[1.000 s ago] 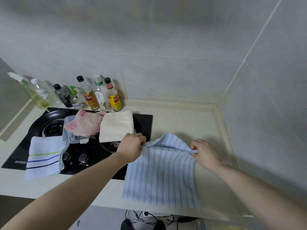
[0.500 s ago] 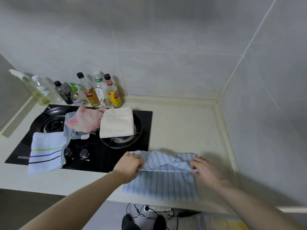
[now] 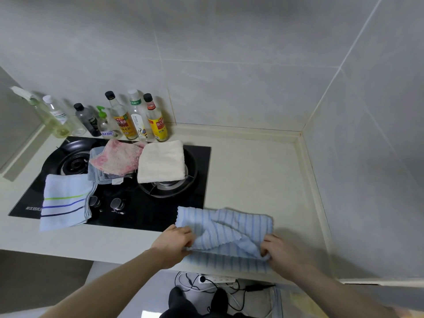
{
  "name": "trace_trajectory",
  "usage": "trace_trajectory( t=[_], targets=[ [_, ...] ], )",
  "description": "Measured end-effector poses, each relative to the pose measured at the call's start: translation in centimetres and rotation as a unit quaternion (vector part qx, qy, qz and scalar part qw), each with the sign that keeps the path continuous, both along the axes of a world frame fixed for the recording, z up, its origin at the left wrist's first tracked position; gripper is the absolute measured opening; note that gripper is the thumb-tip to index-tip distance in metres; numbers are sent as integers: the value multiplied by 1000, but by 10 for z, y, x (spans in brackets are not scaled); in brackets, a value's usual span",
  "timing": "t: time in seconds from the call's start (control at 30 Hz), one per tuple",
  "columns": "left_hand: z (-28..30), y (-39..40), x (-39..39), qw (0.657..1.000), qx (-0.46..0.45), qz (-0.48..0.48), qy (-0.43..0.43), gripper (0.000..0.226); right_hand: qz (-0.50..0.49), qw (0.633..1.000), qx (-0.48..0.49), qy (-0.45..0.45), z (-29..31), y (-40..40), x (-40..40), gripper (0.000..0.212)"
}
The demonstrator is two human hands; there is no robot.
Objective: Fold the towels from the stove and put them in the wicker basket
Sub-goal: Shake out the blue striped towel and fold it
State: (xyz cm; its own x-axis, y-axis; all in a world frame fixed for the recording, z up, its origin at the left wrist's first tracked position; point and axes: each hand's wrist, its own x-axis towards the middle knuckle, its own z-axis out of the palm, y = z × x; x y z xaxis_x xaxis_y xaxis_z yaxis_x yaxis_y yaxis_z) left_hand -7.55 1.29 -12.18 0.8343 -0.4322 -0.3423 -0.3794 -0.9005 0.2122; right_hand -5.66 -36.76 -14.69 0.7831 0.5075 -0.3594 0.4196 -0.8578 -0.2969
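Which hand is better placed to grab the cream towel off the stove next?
Left hand, probably: the cream towel lies up on its side, while the right hand is farther away.

Pale-blue striped towel point(image 3: 226, 228), cream towel point(image 3: 161, 161), mottled pink cloth point(image 3: 115, 157), black stove point(image 3: 142, 207)

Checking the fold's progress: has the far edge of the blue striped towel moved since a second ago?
Yes. Both hands have pulled the far edge of the blue striped towel toward the counter's front edge, away from the stove.
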Motion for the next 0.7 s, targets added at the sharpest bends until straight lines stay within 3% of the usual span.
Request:
trace_trajectory(
  t=[0.07, 0.23, 0.37, 0.5, 0.7],
  targets=[
    [-3, -2, -5, 1000, 15, 7, 7, 25, 7, 1000, -10, 9, 4, 7, -3, 12],
    [-4, -14, -6, 999, 34, 9, 2, 20, -7, 1000, 8, 29, 6, 24, -9, 36],
    [0, -19, -7, 999, 40, -1, -1, 17, -20, 999, 5, 43, 2, 31, -13, 8],
    [8, -7, -10, 1000, 25, 15, -5, 15, -34, 998, 30, 44, 3, 25, -18, 14],
    [13, 0, -19, 995, 69, 16, 74, 20, -32, 994, -2, 102, 2, 17, -28, 20]
  ],
)
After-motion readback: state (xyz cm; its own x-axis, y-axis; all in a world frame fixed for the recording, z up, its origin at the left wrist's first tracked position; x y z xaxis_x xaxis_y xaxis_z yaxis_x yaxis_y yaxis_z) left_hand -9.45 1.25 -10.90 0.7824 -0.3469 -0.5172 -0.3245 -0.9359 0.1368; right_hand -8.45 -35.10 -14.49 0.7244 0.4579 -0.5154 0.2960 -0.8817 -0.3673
